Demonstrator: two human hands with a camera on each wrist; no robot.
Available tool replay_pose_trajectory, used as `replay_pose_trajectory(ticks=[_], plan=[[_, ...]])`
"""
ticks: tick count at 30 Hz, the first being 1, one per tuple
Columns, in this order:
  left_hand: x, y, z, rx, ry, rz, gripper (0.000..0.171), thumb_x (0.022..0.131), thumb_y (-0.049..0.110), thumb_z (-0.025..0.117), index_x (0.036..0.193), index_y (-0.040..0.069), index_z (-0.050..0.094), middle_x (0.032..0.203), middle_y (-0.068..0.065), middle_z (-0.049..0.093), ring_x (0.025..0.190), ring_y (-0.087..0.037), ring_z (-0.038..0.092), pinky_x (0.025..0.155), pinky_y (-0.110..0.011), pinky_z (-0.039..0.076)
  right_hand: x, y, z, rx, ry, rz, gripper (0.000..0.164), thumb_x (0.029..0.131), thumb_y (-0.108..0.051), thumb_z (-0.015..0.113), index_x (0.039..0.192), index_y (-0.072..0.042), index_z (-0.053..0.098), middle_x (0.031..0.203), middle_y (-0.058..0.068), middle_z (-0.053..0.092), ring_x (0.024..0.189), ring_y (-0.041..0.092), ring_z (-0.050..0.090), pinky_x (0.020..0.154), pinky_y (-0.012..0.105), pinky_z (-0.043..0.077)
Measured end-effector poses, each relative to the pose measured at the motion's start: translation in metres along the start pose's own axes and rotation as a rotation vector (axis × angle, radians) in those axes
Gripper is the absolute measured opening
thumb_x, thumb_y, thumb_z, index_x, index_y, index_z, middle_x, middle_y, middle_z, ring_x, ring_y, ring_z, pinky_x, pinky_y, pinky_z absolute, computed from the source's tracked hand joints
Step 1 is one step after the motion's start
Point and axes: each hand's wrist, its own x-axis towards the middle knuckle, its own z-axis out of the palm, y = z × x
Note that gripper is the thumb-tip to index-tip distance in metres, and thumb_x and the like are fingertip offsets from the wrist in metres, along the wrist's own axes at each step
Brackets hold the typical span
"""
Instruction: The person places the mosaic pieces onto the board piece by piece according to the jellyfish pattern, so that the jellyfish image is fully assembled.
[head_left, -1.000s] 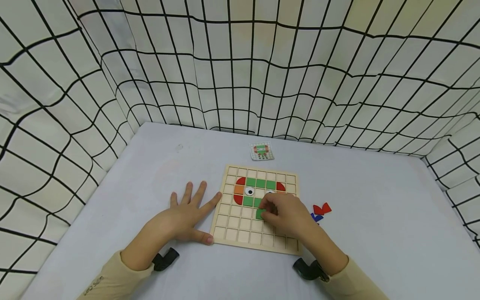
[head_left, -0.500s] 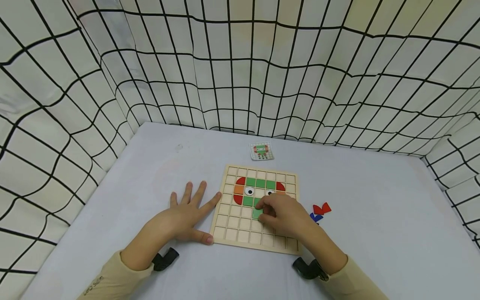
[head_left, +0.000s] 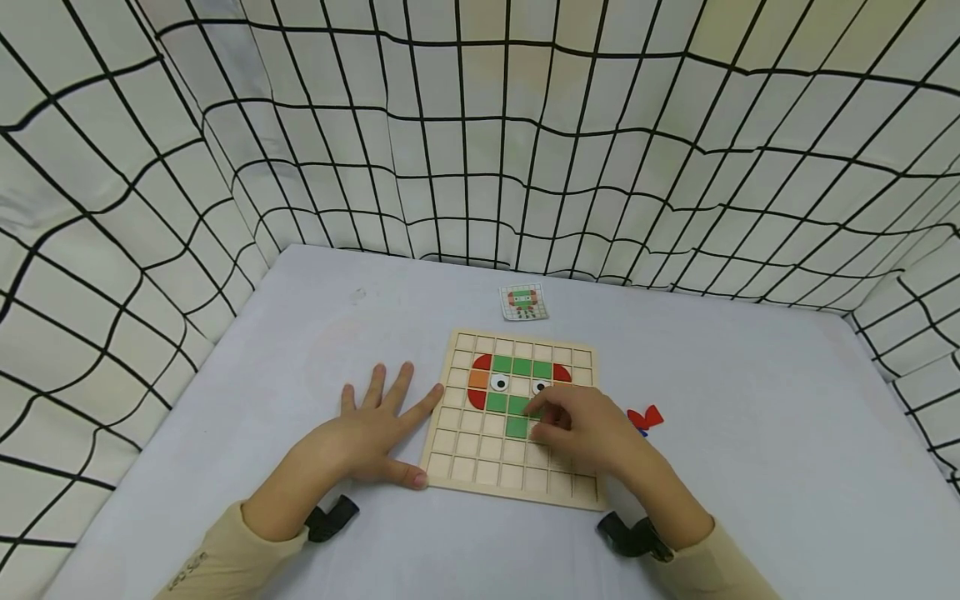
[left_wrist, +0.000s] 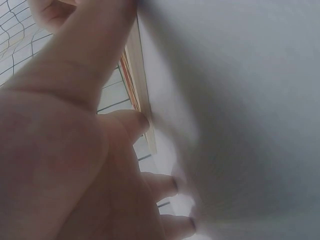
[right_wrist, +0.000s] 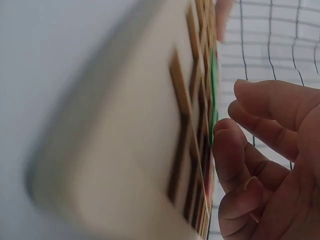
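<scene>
A square wooden grid board lies on the white table, with green, red and orange tiles and two eye tiles set in it. My left hand lies flat with fingers spread, its thumb and index fingertip at the board's left edge. Over the board's right half hovers my right hand, fingers loosely bent. Just left of its fingertips, a green tile sits in a cell below the green row. The right wrist view shows nothing between thumb and fingers. Part of the board's right side is hidden under that hand.
A small picture card with a similar coloured figure lies behind the board. Right of the board are loose red pieces and a partly hidden blue piece. Black netting over white walls bounds the table.
My right hand has let go of the green tile, which lies in its cell, and has shifted slightly right, covering more of the blue pieces. The left hand has stayed put.
</scene>
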Motion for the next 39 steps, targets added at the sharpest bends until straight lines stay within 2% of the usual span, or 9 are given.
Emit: replay_pose_trajectory(ticks=[4, 11, 18, 24, 28, 32, 35, 39], plan=[[0.000, 0.000, 0.000, -0.002, -0.007, -0.003, 0.115, 0.071, 0.070, 0.073, 0.161, 0.026, 0.017, 0.165, -0.026, -0.002, 0.146, -0.058, -0.007, 0.103, -0.083, 0.004, -0.003, 0.010, -0.015, 0.035, 0.019, 0.014, 0.017, 0.090, -0.020, 0.073, 0.107, -0.021, 0.072, 0.084, -0.009, 0.061, 0.075, 0.012, 0.056, 0.065, 0.029, 0.048], [-0.002, 0.001, -0.001, 0.007, -0.010, -0.006, 0.115, 0.071, 0.071, 0.072, 0.161, 0.026, 0.018, 0.165, -0.026, -0.002, 0.146, -0.058, -0.006, 0.103, -0.083, 0.005, -0.011, 0.039, -0.046, 0.048, 0.081, 0.056, 0.020, 0.101, -0.018, 0.058, 0.117, -0.016, 0.070, 0.100, 0.002, 0.069, 0.078, 0.018, 0.060, 0.062, 0.032, 0.052], [-0.001, 0.001, 0.001, -0.008, -0.007, -0.001, 0.114, 0.072, 0.070, 0.073, 0.161, 0.026, 0.018, 0.165, -0.026, -0.002, 0.146, -0.057, -0.007, 0.103, -0.083, 0.004, -0.024, 0.066, -0.066, 0.003, 0.098, 0.135, 0.023, 0.099, -0.021, 0.061, 0.120, -0.015, 0.069, 0.105, 0.004, 0.070, 0.088, 0.020, 0.061, 0.064, 0.030, 0.053], [0.000, 0.000, 0.002, 0.006, -0.003, -0.008, 0.115, 0.071, 0.071, 0.073, 0.161, 0.026, 0.018, 0.165, -0.025, -0.001, 0.146, -0.057, -0.007, 0.103, -0.083, 0.005, -0.029, 0.078, -0.074, -0.002, 0.110, 0.159, 0.022, 0.100, -0.020, 0.059, 0.119, -0.015, 0.069, 0.091, 0.003, 0.069, 0.084, 0.021, 0.060, 0.066, 0.031, 0.052], [0.000, 0.000, 0.001, 0.010, -0.005, -0.010, 0.115, 0.070, 0.071, 0.073, 0.161, 0.027, 0.018, 0.165, -0.025, -0.001, 0.147, -0.057, -0.006, 0.103, -0.083, 0.005, -0.029, 0.084, -0.076, 0.001, 0.113, 0.172, 0.023, 0.101, -0.018, 0.056, 0.120, -0.014, 0.069, 0.088, 0.002, 0.069, 0.082, 0.021, 0.060, 0.068, 0.032, 0.051], [0.000, 0.001, 0.000, 0.011, -0.008, -0.010, 0.114, 0.071, 0.071, 0.073, 0.161, 0.027, 0.018, 0.165, -0.025, -0.001, 0.147, -0.057, -0.006, 0.103, -0.083, 0.005, -0.030, 0.089, -0.078, 0.003, 0.093, 0.194, 0.022, 0.099, -0.020, 0.060, 0.119, -0.014, 0.069, 0.093, 0.003, 0.070, 0.084, 0.020, 0.062, 0.070, 0.031, 0.051], [-0.001, 0.002, -0.001, 0.010, -0.007, -0.009, 0.114, 0.071, 0.070, 0.073, 0.161, 0.026, 0.019, 0.165, -0.025, -0.001, 0.147, -0.057, -0.006, 0.103, -0.083, 0.005, -0.030, 0.092, -0.077, 0.006, 0.044, 0.202, 0.021, 0.097, -0.022, 0.065, 0.116, -0.014, 0.070, 0.095, 0.002, 0.068, 0.084, 0.019, 0.061, 0.070, 0.031, 0.051], [-0.001, 0.002, -0.001, 0.003, -0.003, -0.006, 0.114, 0.071, 0.070, 0.074, 0.161, 0.026, 0.019, 0.165, -0.026, -0.001, 0.146, -0.057, -0.006, 0.103, -0.083, 0.005, -0.029, 0.093, -0.074, 0.025, -0.031, 0.208, 0.020, 0.095, -0.026, 0.068, 0.111, -0.015, 0.070, 0.087, 0.001, 0.064, 0.077, 0.018, 0.059, 0.067, 0.032, 0.051]])
